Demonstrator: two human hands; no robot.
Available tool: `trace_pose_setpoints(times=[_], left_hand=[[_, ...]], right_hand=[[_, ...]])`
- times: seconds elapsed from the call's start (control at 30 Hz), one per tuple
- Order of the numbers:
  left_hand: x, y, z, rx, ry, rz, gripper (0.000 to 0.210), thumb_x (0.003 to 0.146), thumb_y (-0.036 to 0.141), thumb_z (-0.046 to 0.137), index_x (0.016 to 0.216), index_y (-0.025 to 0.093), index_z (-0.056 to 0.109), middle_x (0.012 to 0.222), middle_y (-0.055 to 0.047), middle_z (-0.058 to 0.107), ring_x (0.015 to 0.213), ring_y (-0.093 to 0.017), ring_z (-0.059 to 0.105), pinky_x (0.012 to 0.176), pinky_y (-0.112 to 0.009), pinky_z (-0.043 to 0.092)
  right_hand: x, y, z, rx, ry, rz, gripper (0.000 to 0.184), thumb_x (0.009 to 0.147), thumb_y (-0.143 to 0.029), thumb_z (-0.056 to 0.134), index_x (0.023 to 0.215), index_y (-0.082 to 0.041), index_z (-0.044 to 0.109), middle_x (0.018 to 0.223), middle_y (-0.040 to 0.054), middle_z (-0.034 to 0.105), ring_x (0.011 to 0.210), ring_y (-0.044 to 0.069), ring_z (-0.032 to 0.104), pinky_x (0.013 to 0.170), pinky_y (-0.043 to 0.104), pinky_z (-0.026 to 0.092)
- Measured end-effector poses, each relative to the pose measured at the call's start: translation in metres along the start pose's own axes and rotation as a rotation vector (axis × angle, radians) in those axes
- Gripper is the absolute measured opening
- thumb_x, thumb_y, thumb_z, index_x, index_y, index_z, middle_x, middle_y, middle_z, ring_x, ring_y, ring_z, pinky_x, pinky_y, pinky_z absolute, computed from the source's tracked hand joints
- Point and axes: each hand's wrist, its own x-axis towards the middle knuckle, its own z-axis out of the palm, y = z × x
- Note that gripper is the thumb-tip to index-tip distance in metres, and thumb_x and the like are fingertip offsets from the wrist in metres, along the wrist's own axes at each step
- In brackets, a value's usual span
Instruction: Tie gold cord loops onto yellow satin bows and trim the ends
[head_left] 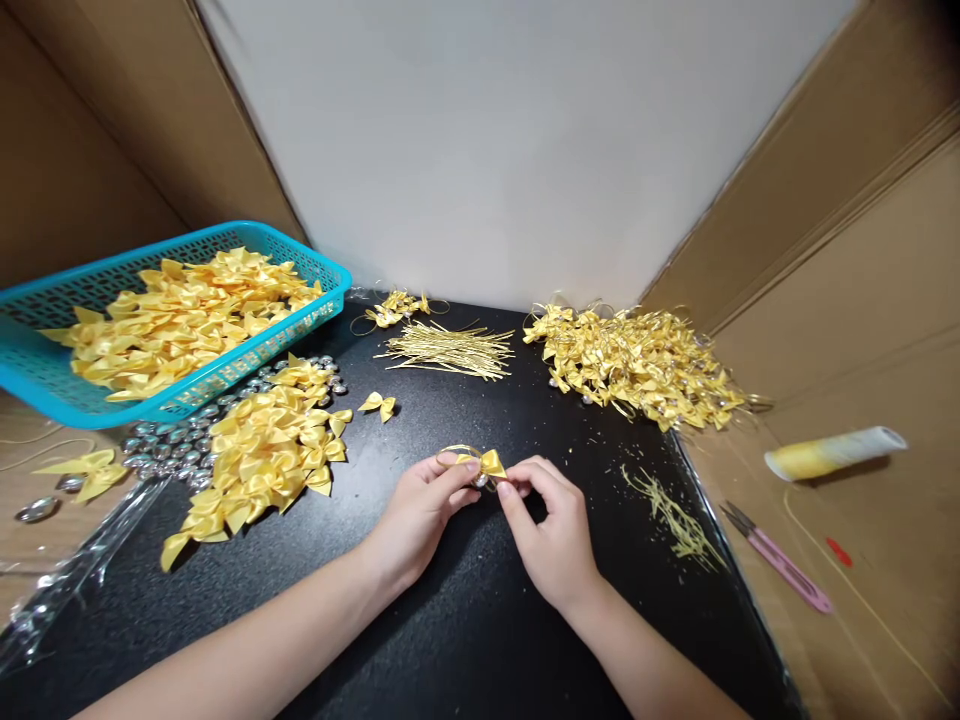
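Observation:
Between my two hands, just over the black tabletop, is a yellow satin bow [491, 463] with a gold cord loop and a small shiny bead under it. My left hand [431, 505] pinches the bow's left side and the loop between thumb and fingers. From the right, my right hand [551, 520] closes thumb and fingertips on the bow's right end. Part of the bow and cord is hidden behind the fingers. A single loose bow [379, 405] lies on the table beyond my left hand.
At left, a blue basket [330, 290] holds many bows, with a bow pile [274, 440] and shiny beads [172, 445] beside it. Cut gold cords [454, 350] lie ahead. Looped bows [637, 365], cord scraps [675, 520], pink-handled snips [787, 570] and a tube [836, 453] are at right.

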Motion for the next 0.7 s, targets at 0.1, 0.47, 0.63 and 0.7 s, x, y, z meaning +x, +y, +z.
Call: trace_pose_setpoints(times=[0.1, 0.47, 0.63, 0.7], left_hand=[[-0.001, 0.001, 0.001, 0.135, 0.035, 0.097, 0.013, 0.063, 0.025, 0.081, 0.067, 0.016, 0.073, 0.076, -0.002, 0.068, 0.070, -0.012, 0.058, 0.066, -0.021, 0.046], [-0.009, 0.003, 0.002, 0.680, 0.086, 0.593, 0.012, 0.069, 0.021, 0.073, 0.058, 0.019, 0.068, 0.084, -0.004, 0.057, 0.078, -0.017, 0.053, 0.066, -0.025, 0.040], [-0.010, 0.003, 0.003, 0.725, 0.084, 0.619, 0.011, 0.070, 0.021, 0.073, 0.059, 0.020, 0.070, 0.082, -0.003, 0.055, 0.077, -0.017, 0.051, 0.069, -0.026, 0.037], [-0.009, 0.003, 0.003, 0.710, 0.078, 0.598, 0.011, 0.069, 0.021, 0.073, 0.059, 0.019, 0.069, 0.080, -0.003, 0.055, 0.076, -0.017, 0.050, 0.068, -0.026, 0.036]], right_hand=[[-0.004, -0.005, -0.002, -0.089, 0.077, -0.172, 0.010, 0.082, -0.013, 0.057, 0.077, -0.020, 0.062, 0.069, 0.0016, 0.059, 0.067, 0.016, 0.052, 0.064, 0.031, 0.042], [-0.005, -0.002, 0.007, -0.309, 0.137, -0.125, 0.007, 0.086, -0.017, 0.060, 0.082, -0.019, 0.065, 0.064, -0.0004, 0.056, 0.061, 0.015, 0.047, 0.064, 0.032, 0.035], [-0.003, -0.002, 0.009, -0.198, 0.118, -0.077, 0.015, 0.085, -0.011, 0.058, 0.074, -0.019, 0.062, 0.065, -0.0012, 0.058, 0.061, 0.014, 0.048, 0.065, 0.031, 0.037], [-0.003, -0.003, 0.008, -0.174, 0.128, -0.110, 0.015, 0.086, -0.011, 0.057, 0.075, -0.020, 0.061, 0.069, -0.0001, 0.060, 0.064, 0.015, 0.050, 0.066, 0.031, 0.038]])
